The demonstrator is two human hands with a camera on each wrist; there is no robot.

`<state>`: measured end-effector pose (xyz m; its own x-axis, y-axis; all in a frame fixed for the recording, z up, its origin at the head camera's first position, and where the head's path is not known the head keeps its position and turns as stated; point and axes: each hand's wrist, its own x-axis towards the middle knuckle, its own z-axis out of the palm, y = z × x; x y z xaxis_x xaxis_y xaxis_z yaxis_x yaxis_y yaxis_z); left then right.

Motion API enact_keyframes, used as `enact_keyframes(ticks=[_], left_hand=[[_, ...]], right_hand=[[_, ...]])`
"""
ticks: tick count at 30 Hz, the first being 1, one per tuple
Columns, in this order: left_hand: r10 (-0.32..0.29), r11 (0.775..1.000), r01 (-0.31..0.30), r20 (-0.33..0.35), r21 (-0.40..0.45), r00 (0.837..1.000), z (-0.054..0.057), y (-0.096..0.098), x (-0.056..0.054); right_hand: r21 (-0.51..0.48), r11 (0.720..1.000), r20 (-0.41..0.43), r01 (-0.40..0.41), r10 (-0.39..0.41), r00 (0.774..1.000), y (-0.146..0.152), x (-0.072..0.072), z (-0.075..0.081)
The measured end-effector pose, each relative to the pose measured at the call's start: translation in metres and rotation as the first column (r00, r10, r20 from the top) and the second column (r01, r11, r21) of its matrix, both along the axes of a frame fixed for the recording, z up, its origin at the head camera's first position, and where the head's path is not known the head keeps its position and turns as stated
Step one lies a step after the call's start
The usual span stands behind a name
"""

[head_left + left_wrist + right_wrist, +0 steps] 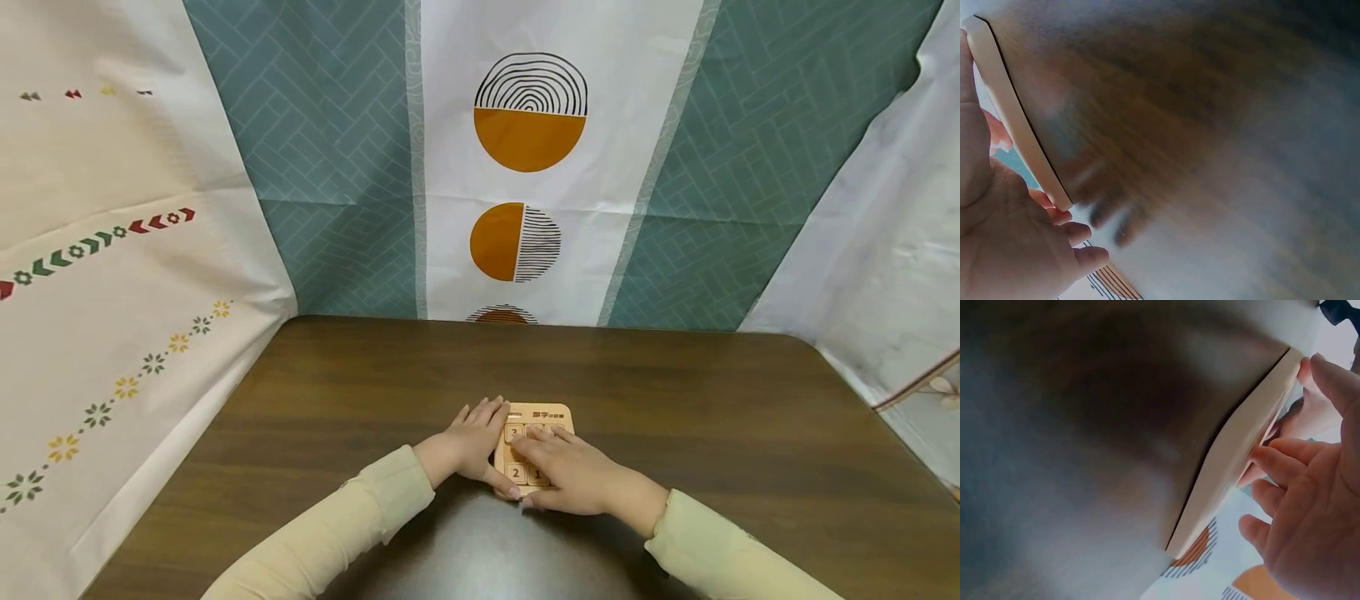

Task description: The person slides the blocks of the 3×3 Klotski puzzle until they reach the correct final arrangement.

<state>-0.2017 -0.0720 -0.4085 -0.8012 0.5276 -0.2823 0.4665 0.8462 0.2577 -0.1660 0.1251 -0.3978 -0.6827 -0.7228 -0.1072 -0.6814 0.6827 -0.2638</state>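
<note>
A light wooden number board (pixel 555 410) with rounded corners lies flat on the table. Square number tiles (pixel 515 473) sit in it; a "2" and a "1" are readable along the near row. My left hand (pixel 468 437) lies along the board's left side, fingers extended toward the far corner and thumb by the near corner. Over the right part of the board reaches my right hand (pixel 573 475), its fingers touching the tile area and its thumb near the front edge. It covers several tiles. The left wrist view shows the board's pale side edge (pixel 1019 119) beside my thumb.
The dark wooden table (pixel 360 375) is glossy and reflects light near its front. Behind it hangs a teal and white patterned cloth (pixel 337 167). A cream cloth (pixel 112 333) borders the left, and a pale cloth (pixel 885 250) the right.
</note>
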Motion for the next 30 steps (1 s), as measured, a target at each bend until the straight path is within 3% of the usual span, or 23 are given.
enact_keyframes(ticks=[3,12,21,24,30], left_hand=[[-0.003,1.0,0.003,-0.004,-0.006,1.0,0.001,0.001,0.001],[0.002,1.0,-0.002,-0.021,-0.019,1.0,-0.001,0.003,-0.003],[0.008,1.0,-0.008,-0.004,-0.025,1.0,-0.004,0.004,-0.002],[0.012,1.0,-0.012,-0.004,-0.029,1.0,-0.007,0.003,-0.001],[0.017,1.0,-0.017,0.002,-0.016,1.0,-0.004,0.002,-0.002]], right_hand=[[-0.002,1.0,0.011,-0.001,0.001,1.0,0.001,0.003,0.0],[0.047,0.992,-0.04,-0.12,0.122,0.992,0.005,0.032,0.006],[0.06,0.996,-0.106,-0.073,0.079,0.991,0.0,0.022,0.002],[0.052,0.997,-0.087,-0.057,0.061,0.994,0.0,0.02,0.001],[0.033,0.998,-0.054,-0.046,0.048,0.997,0.008,0.03,0.006]])
